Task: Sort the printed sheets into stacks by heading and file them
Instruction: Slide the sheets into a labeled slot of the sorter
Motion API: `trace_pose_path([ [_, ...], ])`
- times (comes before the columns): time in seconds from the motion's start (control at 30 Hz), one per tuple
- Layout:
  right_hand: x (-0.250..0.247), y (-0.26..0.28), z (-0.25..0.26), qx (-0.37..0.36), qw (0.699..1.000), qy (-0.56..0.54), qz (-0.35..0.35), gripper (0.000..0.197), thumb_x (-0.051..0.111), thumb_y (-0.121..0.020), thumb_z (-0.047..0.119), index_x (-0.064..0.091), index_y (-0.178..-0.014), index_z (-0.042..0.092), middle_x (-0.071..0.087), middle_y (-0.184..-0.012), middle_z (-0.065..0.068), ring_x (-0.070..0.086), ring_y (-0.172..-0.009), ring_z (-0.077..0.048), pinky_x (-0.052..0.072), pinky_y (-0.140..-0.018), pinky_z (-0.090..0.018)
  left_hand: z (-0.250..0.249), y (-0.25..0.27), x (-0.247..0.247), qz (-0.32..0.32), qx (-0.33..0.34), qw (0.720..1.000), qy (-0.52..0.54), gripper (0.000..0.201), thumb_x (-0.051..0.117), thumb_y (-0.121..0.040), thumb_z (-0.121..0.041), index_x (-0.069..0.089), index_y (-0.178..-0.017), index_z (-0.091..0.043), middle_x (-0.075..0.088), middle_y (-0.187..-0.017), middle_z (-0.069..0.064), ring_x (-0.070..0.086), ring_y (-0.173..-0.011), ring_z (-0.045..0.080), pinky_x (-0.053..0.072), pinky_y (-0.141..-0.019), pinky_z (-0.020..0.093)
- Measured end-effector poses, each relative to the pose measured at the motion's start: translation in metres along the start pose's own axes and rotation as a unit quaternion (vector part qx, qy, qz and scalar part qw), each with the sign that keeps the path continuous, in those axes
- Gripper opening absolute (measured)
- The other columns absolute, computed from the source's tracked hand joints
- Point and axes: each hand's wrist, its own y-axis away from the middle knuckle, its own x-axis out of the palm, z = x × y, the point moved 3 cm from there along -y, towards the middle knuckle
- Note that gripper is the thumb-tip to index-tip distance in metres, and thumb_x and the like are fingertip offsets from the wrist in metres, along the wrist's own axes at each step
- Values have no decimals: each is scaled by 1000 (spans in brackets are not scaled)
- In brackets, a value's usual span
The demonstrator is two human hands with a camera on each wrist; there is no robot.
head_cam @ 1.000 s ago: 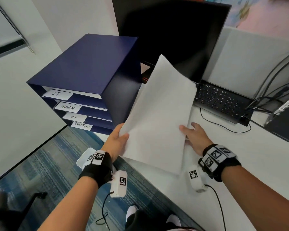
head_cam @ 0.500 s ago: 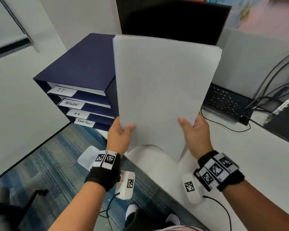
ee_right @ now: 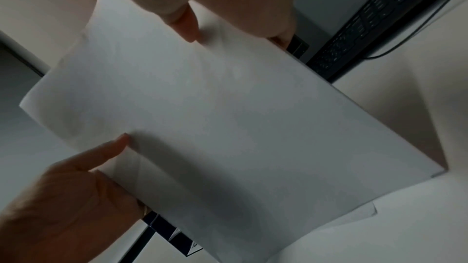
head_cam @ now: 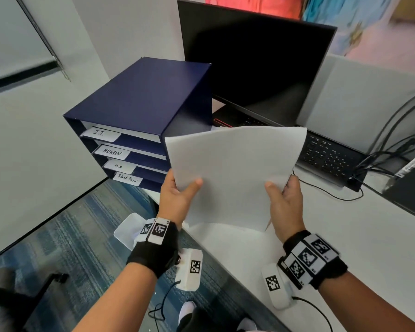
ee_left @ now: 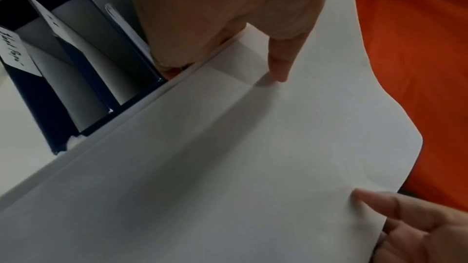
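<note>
A thin stack of white sheets (head_cam: 235, 173) is held up over the desk edge, its blank side facing me. My left hand (head_cam: 177, 197) pinches its left edge, thumb on top. My right hand (head_cam: 283, 200) pinches the right edge the same way. In the left wrist view the sheets (ee_left: 240, 147) fill most of the frame under the left thumb (ee_left: 278, 61). The right wrist view shows the sheets (ee_right: 215, 117) between both thumbs. Left of the sheets stands a dark blue file sorter (head_cam: 139, 101) with shelves labelled I.T., ADMIN, H.R and Blank Paper. Each shelf holds paper.
A black monitor (head_cam: 254, 58) stands behind the sorter, with a black keyboard (head_cam: 328, 159) and cables (head_cam: 393, 149) to the right. The white desk (head_cam: 345, 236) extends right. More white paper (head_cam: 225, 238) lies on the desk under the held sheets. Blue carpet (head_cam: 70, 236) lies below left.
The sheets, raised upright in front of the monitor half a second ago, have dropped lower and tilted back. Both hands kept their grip.
</note>
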Motion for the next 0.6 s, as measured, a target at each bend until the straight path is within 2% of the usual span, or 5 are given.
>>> trace_pose_path([
  [0.1, 4, 1, 6, -5, 1000, -10, 23, 21, 53, -84, 20, 58, -99, 34, 67, -109, 5, 63, -105, -15, 47, -95, -33, -8, -4, 3, 13, 4, 1000, -1, 29, 65, -85, -4, 59, -106, -24, 69, -104, 1, 66, -96, 14, 52, -79, 25],
  [0.33, 5, -5, 19, -44, 998, -10, 49, 17, 51, -87, 16, 51, -96, 31, 64, -100, 9, 62, -92, -8, 49, -89, -31, -27, -15, 4, 29, 21, 999, -3, 34, 69, -78, -26, 60, -110, -27, 68, -114, 5, 65, -107, 22, 52, -90, 37],
  [0.47, 0, -2, -4, -2, 997, 53, 59, 24, 54, -90, 13, 49, -100, 34, 64, -108, 5, 61, -104, -15, 47, -99, -41, -15, -10, 5, 45, -13, 998, -33, 33, 70, -83, -16, 60, -115, -18, 70, -110, 1, 66, -102, 14, 52, -86, 28],
  [0.53, 0, -2, -15, 22, 994, 94, 57, 20, 53, -92, 14, 50, -107, 27, 63, -108, 3, 60, -106, -19, 45, -102, -46, -4, -6, 5, 58, -41, 995, -71, 26, 70, -82, -17, 65, -107, -19, 72, -103, -5, 67, -95, 7, 50, -81, 24],
  [0.6, 2, -1, -16, 19, 993, 106, 42, 17, 52, -94, 11, 50, -105, 22, 63, -101, 6, 60, -100, -18, 46, -100, -47, 2, -3, -1, 43, -62, 994, -84, 16, 72, -81, -19, 69, -96, -23, 72, -96, -7, 68, -90, 9, 50, -78, 25],
])
